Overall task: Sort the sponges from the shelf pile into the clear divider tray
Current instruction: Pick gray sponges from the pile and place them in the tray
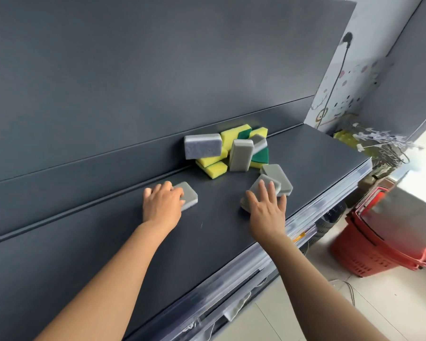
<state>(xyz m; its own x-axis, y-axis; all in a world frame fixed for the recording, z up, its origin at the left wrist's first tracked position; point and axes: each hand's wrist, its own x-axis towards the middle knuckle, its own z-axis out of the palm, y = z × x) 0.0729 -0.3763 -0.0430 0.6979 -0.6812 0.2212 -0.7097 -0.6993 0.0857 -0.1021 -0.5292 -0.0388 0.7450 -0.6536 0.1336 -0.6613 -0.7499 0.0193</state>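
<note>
Sponges all on the shelf (108,242), none yet in any tray. Mostly heaped as a loose sponge pile (231,151) against the back panel (133,70), propped on one another, hence several upright or leaning rather than flat. Set apart toward the front: a lone grey sponge (190,195), gripped under the curled fingers of the left hand (161,203), probably for lifting away singly; and a tilted grey sponge (255,187), touched by the straight, spread fingers of the right hand (266,207), nothing clasped.

By count, seemingly seven grey: three in the heap, one at the left, three overlapping at the right. About five yellow with green backing, exact figure hidden by overlap.

No clear divider tray identifiable; only clear plastic strips (330,195) along the shelf front. On the floor beyond, stacked red baskets (379,247).
</note>
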